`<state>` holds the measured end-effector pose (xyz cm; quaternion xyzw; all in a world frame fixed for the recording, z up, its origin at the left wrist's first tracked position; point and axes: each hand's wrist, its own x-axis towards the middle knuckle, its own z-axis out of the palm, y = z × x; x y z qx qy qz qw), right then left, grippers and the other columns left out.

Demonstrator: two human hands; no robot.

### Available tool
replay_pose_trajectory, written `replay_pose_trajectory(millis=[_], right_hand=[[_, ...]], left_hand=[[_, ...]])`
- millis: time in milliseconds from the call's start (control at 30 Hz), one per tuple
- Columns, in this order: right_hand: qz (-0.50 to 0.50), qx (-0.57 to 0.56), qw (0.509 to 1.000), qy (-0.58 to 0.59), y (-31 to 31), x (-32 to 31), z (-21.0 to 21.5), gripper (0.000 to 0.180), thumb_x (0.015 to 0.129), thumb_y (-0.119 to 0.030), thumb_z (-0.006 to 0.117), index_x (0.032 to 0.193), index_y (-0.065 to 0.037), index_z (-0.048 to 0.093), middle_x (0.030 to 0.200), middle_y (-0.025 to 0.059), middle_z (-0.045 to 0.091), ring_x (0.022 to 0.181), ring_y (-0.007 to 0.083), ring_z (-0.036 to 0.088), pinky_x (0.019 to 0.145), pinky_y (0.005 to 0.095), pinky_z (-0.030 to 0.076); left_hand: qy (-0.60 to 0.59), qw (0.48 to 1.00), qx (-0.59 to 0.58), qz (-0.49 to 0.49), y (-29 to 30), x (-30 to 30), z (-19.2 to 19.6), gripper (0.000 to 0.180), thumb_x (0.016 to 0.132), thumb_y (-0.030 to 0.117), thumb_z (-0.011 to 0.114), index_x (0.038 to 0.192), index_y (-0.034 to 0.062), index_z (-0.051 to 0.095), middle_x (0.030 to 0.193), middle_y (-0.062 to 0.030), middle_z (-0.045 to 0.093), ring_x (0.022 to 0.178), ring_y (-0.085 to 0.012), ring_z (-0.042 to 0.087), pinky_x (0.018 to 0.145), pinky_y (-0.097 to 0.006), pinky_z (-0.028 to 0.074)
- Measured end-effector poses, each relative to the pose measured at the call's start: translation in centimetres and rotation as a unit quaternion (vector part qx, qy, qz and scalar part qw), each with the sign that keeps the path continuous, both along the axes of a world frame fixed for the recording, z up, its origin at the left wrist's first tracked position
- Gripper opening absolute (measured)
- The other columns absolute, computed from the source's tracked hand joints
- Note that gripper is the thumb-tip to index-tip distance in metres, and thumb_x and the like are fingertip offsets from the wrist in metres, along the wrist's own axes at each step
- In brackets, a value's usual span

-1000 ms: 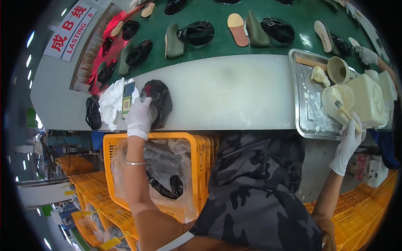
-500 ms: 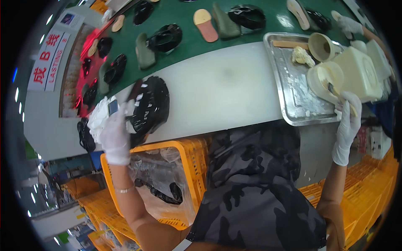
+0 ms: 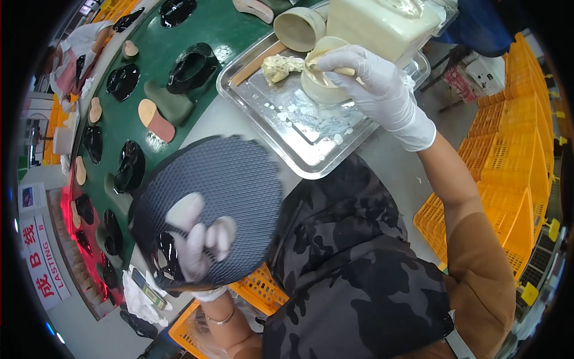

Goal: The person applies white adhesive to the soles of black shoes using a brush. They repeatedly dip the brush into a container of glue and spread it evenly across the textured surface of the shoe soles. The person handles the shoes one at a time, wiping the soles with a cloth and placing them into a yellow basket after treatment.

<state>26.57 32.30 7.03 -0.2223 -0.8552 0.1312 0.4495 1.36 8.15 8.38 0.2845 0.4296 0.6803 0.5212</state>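
Observation:
My left hand (image 3: 197,239), in a white glove, holds a black shoe upper (image 3: 209,203) up close to the camera, its grey mesh underside facing me. My right hand (image 3: 371,78), also gloved, grips a brush handle dipped in a round cream cup of glue (image 3: 320,90). That cup stands on a metal tray (image 3: 299,131). A lump of pale glue (image 3: 278,66) lies on the tray beside the cup.
A green conveyor belt (image 3: 215,24) carries several black shoe uppers (image 3: 191,66) and insoles (image 3: 156,122). A second cup (image 3: 296,27) and a cream container (image 3: 382,24) stand at the tray's far side. Yellow crates (image 3: 508,155) are stacked to the right and below.
My left hand lifted the black shoe upper off the white table toward the camera and turned it sole-side up. My right hand moved to the glue cup and took the brush.

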Motion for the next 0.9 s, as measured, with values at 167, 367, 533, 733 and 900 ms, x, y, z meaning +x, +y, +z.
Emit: replay_pose_trajectory(millis=[167,367,533,733,900], right_hand=[[0.073,-0.117,0.99,0.029,-0.2,0.9,1.0,0.015,0.081,-0.001,0.062,0.096,-0.003,0.06,0.09,0.0064,0.063,0.082,0.0162,0.061,0.073,0.0253,0.049],[0.076,-0.184,0.971,0.136,-0.5,2.8,1.8,0.015,0.093,-0.008,0.046,0.104,0.001,0.051,0.097,0.0075,0.06,0.078,0.0078,0.058,0.065,0.0183,0.048],[0.233,-0.194,0.93,0.209,1.5,0.0,3.6,0.012,0.084,-0.007,0.062,0.093,0.0,0.058,0.082,0.0082,0.061,0.075,0.017,0.059,0.065,0.0261,0.047],[0.255,-0.188,0.923,0.219,2.8,-0.1,3.1,0.013,0.084,-0.008,0.061,0.094,-0.001,0.057,0.082,0.0077,0.06,0.074,0.0169,0.058,0.066,0.0264,0.047],[0.265,-0.215,0.917,0.205,2.6,-0.5,2.3,0.013,0.085,-0.009,0.06,0.095,-0.001,0.056,0.082,0.0074,0.059,0.074,0.0169,0.058,0.066,0.0266,0.047]], left_hand=[[-0.132,0.972,-0.007,-0.193,3.6,1.4,-1.6,0.045,0.092,0.012,0.041,0.135,-0.001,0.033,0.055,0.0027,0.028,0.045,-0.0115,0.031,0.042,-0.023,0.025],[-0.134,0.96,-0.067,-0.238,6.5,3.5,-2.3,0.046,0.091,0.011,0.041,0.135,0.0017,0.033,0.056,0.0032,0.026,0.046,-0.012,0.033,0.042,-0.022,0.025],[-0.243,0.912,-0.115,-0.31,8.7,5.0,-3.7,0.046,0.091,0.013,0.043,0.134,0.0009,0.034,0.058,0.0015,0.03,0.042,-0.0102,0.034,0.039,-0.022,0.027],[-0.104,0.915,-0.226,-0.318,8.8,5.3,-4.5,0.042,0.089,0.007,0.038,0.13,-0.0025,0.039,0.058,0.0029,0.033,0.04,-0.0078,0.031,0.037,-0.02,0.026],[-0.224,0.912,-0.181,-0.293,10.0,7.5,-2.3,0.044,0.087,0.002,0.035,0.13,-0.0096,0.034,0.058,0.0039,0.031,0.041,-0.0057,0.03,0.038,-0.019,0.025]])
